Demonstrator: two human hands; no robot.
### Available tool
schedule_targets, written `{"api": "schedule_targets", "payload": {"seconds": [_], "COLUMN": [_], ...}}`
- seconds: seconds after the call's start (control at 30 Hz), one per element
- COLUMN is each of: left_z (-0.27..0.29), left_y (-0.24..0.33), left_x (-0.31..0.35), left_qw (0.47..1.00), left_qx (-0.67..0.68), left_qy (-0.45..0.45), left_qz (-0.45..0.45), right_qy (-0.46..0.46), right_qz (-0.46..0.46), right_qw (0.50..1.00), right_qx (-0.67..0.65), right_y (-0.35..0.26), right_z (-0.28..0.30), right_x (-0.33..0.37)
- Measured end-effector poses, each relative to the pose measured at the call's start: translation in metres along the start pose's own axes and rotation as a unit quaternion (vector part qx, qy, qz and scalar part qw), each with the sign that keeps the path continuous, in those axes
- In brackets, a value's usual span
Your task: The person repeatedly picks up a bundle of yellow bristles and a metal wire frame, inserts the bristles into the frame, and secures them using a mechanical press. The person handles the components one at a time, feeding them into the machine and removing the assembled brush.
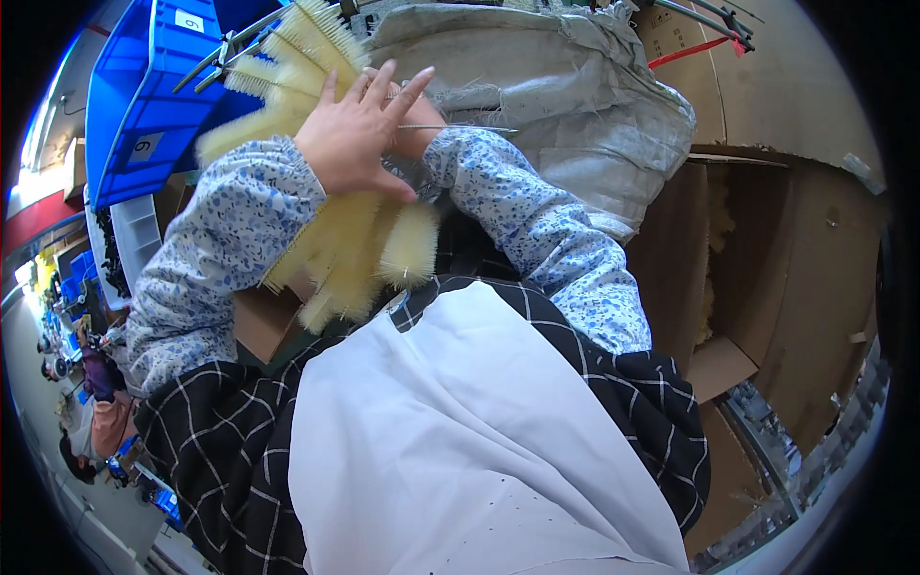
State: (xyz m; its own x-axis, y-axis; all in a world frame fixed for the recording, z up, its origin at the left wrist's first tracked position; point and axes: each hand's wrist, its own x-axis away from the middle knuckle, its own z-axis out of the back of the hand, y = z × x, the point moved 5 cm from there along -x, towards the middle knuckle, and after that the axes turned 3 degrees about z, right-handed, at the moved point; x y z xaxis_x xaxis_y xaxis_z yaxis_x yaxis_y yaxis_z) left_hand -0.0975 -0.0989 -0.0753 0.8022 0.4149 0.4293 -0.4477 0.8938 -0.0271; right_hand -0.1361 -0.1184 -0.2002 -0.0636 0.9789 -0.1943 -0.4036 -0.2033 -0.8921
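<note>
A bundle of pale yellow cylindrical bristle brushes (350, 254) fans out below and beyond my hands, above my lap. My left hand (350, 144) lies across the middle of the bundle, fingers stretched and spread, thumb pointing right. Behind it, my right hand (419, 134) comes in from the right; its fingers are mostly hidden by the left hand, so its grip does not show. A thin metal rod (470, 127) sticks out to the right beside the right hand. One shorter brush (410, 244) hangs near my front, its end toward me.
At the far left stand stacked blue plastic crates (144, 105). A whitish woven sack (565, 91) lies beyond my hands. On the right is an open cardboard box (747, 259) with yellow bristles inside. Metal rods (704, 19) jut in at the top right. Other people (96, 422) are at far left.
</note>
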Motion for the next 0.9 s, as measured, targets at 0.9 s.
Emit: {"api": "schedule_targets", "payload": {"seconds": [0.9], "left_z": [-0.017], "left_y": [-0.054], "left_x": [0.017], "left_qw": [0.984], "left_qx": [0.057], "left_qy": [-0.161], "left_qz": [0.057], "right_qy": [-0.289], "right_qz": [-0.020], "right_qw": [0.956], "right_qx": [0.034], "right_y": [-0.133], "right_z": [0.129], "right_x": [0.155]}}
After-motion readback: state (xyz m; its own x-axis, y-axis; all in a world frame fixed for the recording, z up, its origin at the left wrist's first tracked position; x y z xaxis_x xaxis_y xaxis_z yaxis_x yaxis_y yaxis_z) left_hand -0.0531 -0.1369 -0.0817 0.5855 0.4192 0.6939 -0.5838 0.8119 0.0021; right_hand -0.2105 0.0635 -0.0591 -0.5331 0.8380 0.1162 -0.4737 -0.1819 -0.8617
